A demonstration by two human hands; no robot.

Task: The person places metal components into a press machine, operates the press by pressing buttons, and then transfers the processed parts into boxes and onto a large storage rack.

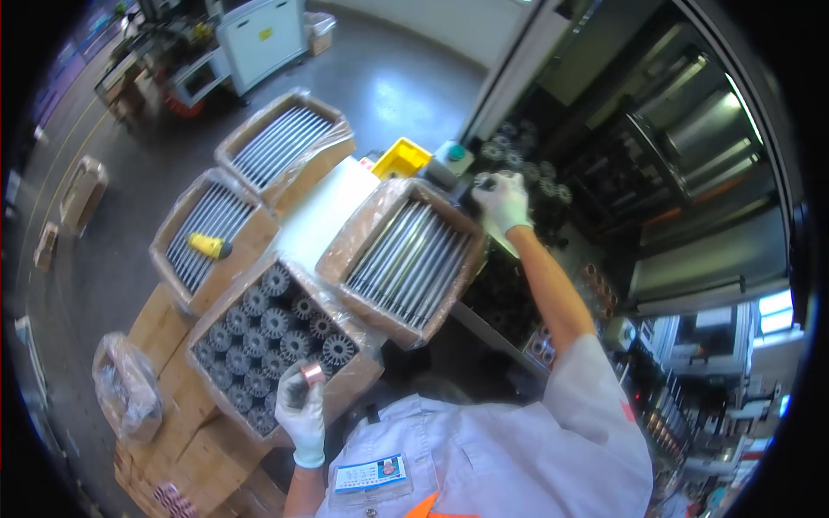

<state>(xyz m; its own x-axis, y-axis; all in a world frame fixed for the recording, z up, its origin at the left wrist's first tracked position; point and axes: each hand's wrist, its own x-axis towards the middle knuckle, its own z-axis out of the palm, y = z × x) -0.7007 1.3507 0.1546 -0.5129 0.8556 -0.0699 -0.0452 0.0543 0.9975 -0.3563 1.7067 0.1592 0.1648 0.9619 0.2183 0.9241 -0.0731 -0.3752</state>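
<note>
My left hand (300, 419), in a white glove, pinches a small copper-coloured ring (313, 373) between thumb and fingers. It is above the near edge of a plastic-lined carton (373, 367) that holds several grey slotted rotor cores (275, 322). My right hand (508, 203), also gloved, reaches forward and right to the dark machine bench. Its fingers are curled at a small dark piece, mostly hidden, whose kind I cannot make out. Beyond and beside that hand, more slotted cores (544, 173) stand on the bench.
Plastic-lined cartons of metal shafts (404, 268) stand ahead and left; a yellow-handled tool (209, 246) lies on one. A yellow bin (402, 159) and a green button box (453, 157) are beside the machine frame (509, 73). Copper rings (596, 289) sit on the bench. Flattened cardboard (164, 345) lies left.
</note>
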